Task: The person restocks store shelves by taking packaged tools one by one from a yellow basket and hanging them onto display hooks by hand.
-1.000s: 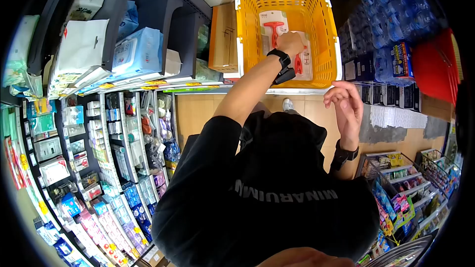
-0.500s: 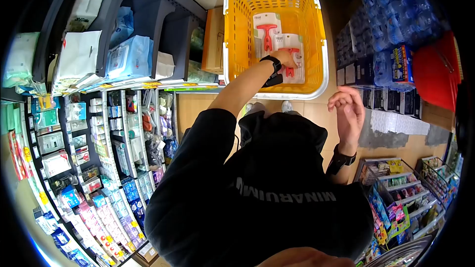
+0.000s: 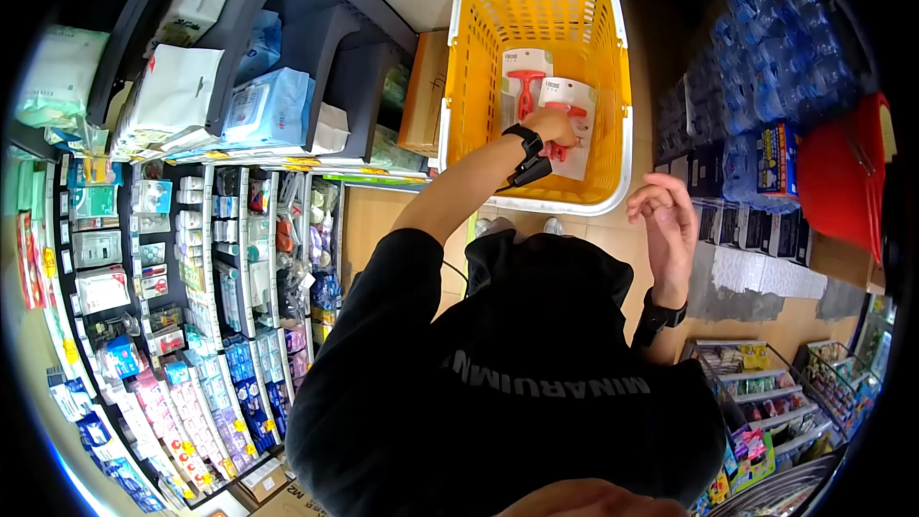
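My left hand reaches down into a yellow basket with a white rim. Its fingers are closed on a carded red T-shaped tool, seemingly a peeler, and partly cover it. Just left of that card, a second packaged red peeler lies in the basket, its lower end overlapped. Outside the basket's near right corner my right hand hangs in the air, fingers loosely curled and apart, holding nothing. Both wrists carry black bands.
Shelves on the left hold white and blue packs above hanging small goods. A cardboard box stands beside the basket. To the right are bottled-water packs, a red object and wire snack racks.
The view has shifted, so the basket sits slightly lower. My left hand stays at the right-hand peeler package, which now looks a little more tilted. My right hand is nearly unchanged.
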Tool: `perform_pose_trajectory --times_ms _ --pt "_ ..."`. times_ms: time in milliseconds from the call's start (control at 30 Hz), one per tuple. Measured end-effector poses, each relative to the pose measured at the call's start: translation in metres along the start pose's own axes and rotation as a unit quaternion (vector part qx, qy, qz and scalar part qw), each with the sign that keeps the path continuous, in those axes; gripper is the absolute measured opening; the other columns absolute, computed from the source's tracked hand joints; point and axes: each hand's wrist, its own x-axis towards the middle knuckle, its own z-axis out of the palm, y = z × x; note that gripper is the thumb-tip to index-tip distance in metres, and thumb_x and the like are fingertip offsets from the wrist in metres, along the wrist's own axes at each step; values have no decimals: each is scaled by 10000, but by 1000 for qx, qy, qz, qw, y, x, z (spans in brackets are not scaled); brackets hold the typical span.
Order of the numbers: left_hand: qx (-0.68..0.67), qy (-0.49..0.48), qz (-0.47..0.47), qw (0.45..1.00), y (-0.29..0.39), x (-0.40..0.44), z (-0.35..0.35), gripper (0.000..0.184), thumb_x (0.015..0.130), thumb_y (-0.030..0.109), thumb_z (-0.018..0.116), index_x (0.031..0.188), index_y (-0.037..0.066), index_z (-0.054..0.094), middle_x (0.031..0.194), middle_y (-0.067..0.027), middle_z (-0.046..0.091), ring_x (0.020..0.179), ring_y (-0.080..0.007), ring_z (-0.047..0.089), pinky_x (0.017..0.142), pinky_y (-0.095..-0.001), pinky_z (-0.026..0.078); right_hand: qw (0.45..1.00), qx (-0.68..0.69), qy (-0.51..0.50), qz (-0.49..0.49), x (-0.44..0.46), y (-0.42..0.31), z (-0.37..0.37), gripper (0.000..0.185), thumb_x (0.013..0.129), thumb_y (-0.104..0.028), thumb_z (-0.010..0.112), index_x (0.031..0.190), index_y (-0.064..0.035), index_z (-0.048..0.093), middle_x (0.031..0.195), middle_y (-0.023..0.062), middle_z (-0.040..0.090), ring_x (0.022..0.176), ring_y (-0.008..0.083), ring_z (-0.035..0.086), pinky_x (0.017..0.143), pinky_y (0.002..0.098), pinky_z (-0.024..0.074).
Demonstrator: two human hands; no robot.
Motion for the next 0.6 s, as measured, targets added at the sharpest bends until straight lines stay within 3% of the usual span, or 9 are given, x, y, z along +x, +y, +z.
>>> perform_pose_trajectory --times_ms 100,133,300,400,533,600 --pt "41 84 19 995 -9 -4 -6 314 834 413 680 784 122 790 740 -70 730 641 -183 711 617 -332 566 999 -36 -2 21 7 0 5 391 985 -214 565 1289 30 530 1001 124 684 879 154 599 797 293 450" --pt "17 74 15 997 -3 -27 -17 331 823 425 682 688 138 774 670 -31 713 625 -177 704 612 -317 560 999 -33 -8 23 10 3 6 384 986 -213 571 1289 19 535 993 114 687 871 142 596 800 283 447" --pt "14 140 23 990 -7 -71 -49 362 796 471 660 764 129 777 693 -42 722 707 -195 721 680 -340 556 997 -48 -28 55 23 9 8 312 994 -158 560 1263 1 556 993 101 695 863 126 592 783 263 452" --pt "-28 230 45 972 -5 -108 -60 470 783 532 643 797 78 764 838 -176 730 829 -366 705 764 -434 553 993 -92 -13 76 33 12 7 272 997 -124 554 1247 -15 566 1006 78 693 871 112 593 765 250 455" --pt "-56 308 49 948 -1 -157 -57 483 781 509 653 833 34 728 826 -217 707 818 -395 692 774 -462 546 987 -152 -17 44 43 11 21 305 990 -98 557 1283 -16 537 1137 86 651 942 127 590 811 258 464" --pt "-73 332 48 939 1 -178 -48 453 784 499 658 823 53 728 821 -206 707 814 -388 693 765 -469 548 980 -195 6 -39 49 18 27 370 977 -80 580 1331 -17 493 1270 93 579 1002 139 569 873 269 467"
